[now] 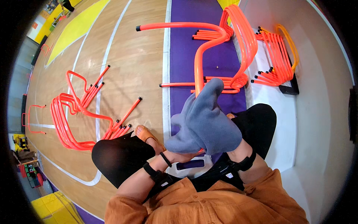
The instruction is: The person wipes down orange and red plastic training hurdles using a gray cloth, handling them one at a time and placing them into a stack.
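Note:
A blue-grey cloth (212, 126) is bunched around the tube of an orange training hurdle (199, 61). My right hand is hidden under this cloth, and only its wrist (236, 151) shows; the cloth's shape follows a grip around the tube. My left hand (181, 156) is partly visible below the cloth, at the tube's lower end, its fingers covered. Held upward from my lap, the hurdle extends a leg with a black end cap to the upper left. Behind it, a stack of orange hurdles (246, 44) stands on the purple floor strip (186, 61).
More orange hurdles (60, 120) stand clustered on the wooden court floor (137, 61) to my left. Orange and yellow hurdles (275, 58) lean by the wall at right. Beneath me is a white plastic stool (208, 163). A person (67, 5) is far off at upper left.

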Demonstrator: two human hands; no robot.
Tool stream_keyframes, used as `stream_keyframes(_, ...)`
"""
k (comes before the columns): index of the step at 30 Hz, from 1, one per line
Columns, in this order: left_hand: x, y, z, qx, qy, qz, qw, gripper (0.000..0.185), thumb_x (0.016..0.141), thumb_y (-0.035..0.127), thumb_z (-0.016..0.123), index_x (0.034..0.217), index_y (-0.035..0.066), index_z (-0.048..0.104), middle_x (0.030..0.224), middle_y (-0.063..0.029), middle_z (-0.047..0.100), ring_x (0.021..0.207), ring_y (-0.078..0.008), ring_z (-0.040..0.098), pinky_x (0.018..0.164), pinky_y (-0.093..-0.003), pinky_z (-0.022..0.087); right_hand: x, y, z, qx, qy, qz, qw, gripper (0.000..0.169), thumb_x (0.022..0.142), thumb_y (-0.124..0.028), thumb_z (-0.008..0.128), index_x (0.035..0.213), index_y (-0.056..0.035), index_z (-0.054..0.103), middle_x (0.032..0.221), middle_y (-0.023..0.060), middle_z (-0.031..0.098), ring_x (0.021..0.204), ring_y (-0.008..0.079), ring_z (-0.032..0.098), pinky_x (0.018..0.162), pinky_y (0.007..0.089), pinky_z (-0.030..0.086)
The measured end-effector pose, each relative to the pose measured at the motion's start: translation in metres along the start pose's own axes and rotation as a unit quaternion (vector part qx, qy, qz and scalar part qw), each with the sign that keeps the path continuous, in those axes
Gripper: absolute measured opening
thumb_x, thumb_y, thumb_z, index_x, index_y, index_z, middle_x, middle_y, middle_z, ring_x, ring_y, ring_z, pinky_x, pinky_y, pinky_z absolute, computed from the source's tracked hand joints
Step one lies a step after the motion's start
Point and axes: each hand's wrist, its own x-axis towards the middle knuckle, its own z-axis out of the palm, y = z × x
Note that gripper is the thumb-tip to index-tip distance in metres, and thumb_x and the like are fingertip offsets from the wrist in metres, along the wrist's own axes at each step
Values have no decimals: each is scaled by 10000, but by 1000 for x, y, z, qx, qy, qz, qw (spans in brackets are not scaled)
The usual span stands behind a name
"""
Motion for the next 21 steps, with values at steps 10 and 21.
stream_keyframes(10, 0, 17, -24, 55, 179, 168, 968, 402, 911, 353, 646, 1185, 60, 615, 1183, -153, 646, 1091, -310, 600, 934, -382, 472, 10, -31, 15, -43, 69, 86, 993, 240, 878, -246, 566, 1035, -64, 563, 953, 142, 566, 868, 235, 558, 804, 403, 458)
stream_keyframes(21, 2, -47, 29, -20, -12, -43, 999, 432, 908, 502, 616, 900, 79, 705, 809, -193, 672, 791, -366, 651, 719, -424, 506, -19, 20, -10, 126, 163, 147, 967, 213, 905, -293, 538, 1027, -120, 568, 930, 103, 541, 859, 228, 547, 767, 420, 445)
